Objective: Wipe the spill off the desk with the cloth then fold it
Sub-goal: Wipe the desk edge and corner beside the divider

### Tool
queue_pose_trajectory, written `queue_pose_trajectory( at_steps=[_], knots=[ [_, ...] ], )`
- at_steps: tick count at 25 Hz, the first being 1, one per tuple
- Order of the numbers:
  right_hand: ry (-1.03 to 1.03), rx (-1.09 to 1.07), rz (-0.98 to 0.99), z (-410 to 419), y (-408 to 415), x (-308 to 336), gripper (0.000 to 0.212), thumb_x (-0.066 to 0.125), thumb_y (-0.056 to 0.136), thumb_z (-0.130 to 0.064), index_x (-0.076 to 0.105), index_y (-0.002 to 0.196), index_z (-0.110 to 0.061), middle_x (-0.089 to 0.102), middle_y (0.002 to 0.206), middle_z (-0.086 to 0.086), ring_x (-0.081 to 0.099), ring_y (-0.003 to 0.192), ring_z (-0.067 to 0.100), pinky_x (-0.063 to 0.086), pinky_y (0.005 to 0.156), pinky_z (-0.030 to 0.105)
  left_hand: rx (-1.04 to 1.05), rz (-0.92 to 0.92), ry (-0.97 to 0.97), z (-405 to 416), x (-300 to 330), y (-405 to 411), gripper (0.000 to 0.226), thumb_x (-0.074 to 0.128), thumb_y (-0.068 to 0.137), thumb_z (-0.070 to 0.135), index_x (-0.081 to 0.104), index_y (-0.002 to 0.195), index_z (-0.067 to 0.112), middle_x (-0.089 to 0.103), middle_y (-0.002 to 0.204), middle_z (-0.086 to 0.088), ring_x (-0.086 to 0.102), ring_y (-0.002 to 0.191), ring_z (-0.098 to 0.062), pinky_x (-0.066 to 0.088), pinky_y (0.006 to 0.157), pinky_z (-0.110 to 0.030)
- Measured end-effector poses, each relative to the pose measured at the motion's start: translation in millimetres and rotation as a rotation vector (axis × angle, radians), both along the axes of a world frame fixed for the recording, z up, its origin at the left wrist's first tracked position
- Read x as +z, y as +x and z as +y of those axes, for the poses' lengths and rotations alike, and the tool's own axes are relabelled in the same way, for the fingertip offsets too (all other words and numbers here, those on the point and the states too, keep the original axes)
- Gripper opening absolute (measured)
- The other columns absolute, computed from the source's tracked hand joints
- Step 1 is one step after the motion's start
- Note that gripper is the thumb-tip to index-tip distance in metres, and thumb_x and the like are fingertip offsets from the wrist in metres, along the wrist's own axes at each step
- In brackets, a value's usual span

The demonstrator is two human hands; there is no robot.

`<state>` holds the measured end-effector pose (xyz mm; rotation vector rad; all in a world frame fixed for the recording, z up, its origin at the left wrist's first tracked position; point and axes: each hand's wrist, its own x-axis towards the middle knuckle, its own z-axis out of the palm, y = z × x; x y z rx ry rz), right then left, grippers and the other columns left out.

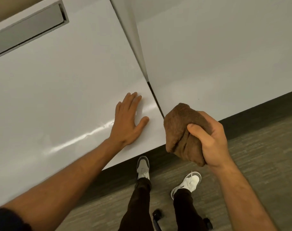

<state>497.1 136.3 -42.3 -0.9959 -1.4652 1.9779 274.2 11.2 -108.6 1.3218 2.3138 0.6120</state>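
My right hand grips a bunched brown cloth, held in the air just past the front edge of the white desk, beside the gap between two desktops. My left hand lies flat and open on the desk near its front right corner, fingers spread. A shiny wet-looking streak runs across the desk surface from the left hand toward the lower left.
A second white desktop adjoins on the right, split by a narrow dark gap. A grey recessed cable tray sits at the far left. Below are my two shoes on grey carpet and a chair base.
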Motion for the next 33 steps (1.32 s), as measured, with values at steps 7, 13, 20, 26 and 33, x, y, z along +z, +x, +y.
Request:
queue_pose_trajectory(
  at_steps=[7, 13, 20, 26, 33],
  knots=[
    [0.005, 0.143, -0.084, 62.1, 5.1, -29.5, 0.030, 0.076, 0.087, -0.029, 0.072, 0.096, -0.058, 0.074, 0.098, -0.026, 0.069, 0.096, -0.004, 0.053, 0.079, 0.009, 0.099, 0.174, -0.152, 27.9, -16.9, 18.4, 0.073, 0.023, 0.107, 0.053, 0.001, 0.168, 0.021, -0.006, 0.177, 0.003, -0.010, 0.163, -0.016, -0.006, 0.131, -0.045],
    [-0.065, 0.184, -0.077, 82.9, -43.9, -82.9, 0.038, 0.069, 0.096, -0.023, 0.058, 0.114, -0.055, 0.067, 0.104, -0.038, 0.062, 0.103, -0.016, 0.049, 0.082, 0.002, 0.100, 0.246, -0.192, 29.8, -22.3, 18.7, 0.073, 0.020, 0.105, 0.054, -0.001, 0.168, 0.023, -0.008, 0.177, 0.004, -0.012, 0.163, -0.014, -0.004, 0.131, -0.048],
    [0.128, 0.300, -0.036, 112.4, -106.9, -122.0, 0.047, 0.065, 0.096, -0.011, 0.057, 0.135, -0.037, 0.059, 0.125, -0.023, 0.056, 0.114, -0.012, 0.046, 0.091, 0.003, 0.111, 0.260, -0.171, 28.9, -28.1, 17.3, 0.074, 0.017, 0.105, 0.059, 0.002, 0.169, 0.024, -0.007, 0.177, 0.009, -0.010, 0.163, -0.013, -0.002, 0.132, -0.049],
    [0.227, 0.363, -0.030, 95.7, -154.2, -121.3, 0.041, 0.062, 0.097, -0.008, 0.062, 0.135, -0.025, 0.059, 0.134, -0.001, 0.055, 0.124, 0.010, 0.042, 0.111, 0.027, 0.118, 0.262, -0.197, 30.5, -24.7, 18.5, 0.073, 0.024, 0.106, 0.053, 0.003, 0.169, 0.023, -0.005, 0.177, 0.006, -0.009, 0.163, -0.012, -0.004, 0.132, -0.045],
    [0.046, 0.405, -0.006, 84.5, -128.3, -130.5, 0.043, 0.063, 0.098, -0.009, 0.062, 0.138, -0.024, 0.062, 0.135, -0.001, 0.058, 0.124, 0.012, 0.047, 0.109, 0.029, 0.114, 0.261, -0.197, 29.9, -23.7, 18.3, 0.072, 0.025, 0.106, 0.050, 0.003, 0.169, 0.022, -0.004, 0.177, 0.005, -0.008, 0.163, -0.014, 0.000, 0.131, -0.051]
  ],
)
